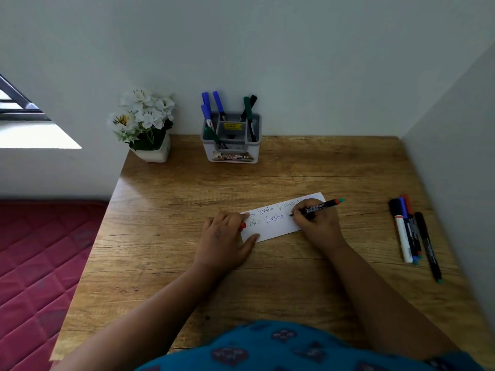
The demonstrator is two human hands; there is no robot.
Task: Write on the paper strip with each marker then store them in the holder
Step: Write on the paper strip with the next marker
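A white paper strip (270, 226) lies slanted on the wooden desk (187, 199), with two lines of handwriting on it. My right hand (318, 223) grips a black marker (320, 206) whose tip touches the strip near its right end. Resting flat on the strip's left end is my left hand (223, 242), with a small red cap (243, 226) between its fingers. The grey and white holder (231, 141) stands at the back of the desk. It contains several blue, green and black markers. Several loose markers (412, 234) lie on the desk at the right.
A white pot of white flowers (144, 124) stands at the desk's back left corner. Walls close the desk at the back and right. A red quilted mattress (40, 258) lies below the left edge.
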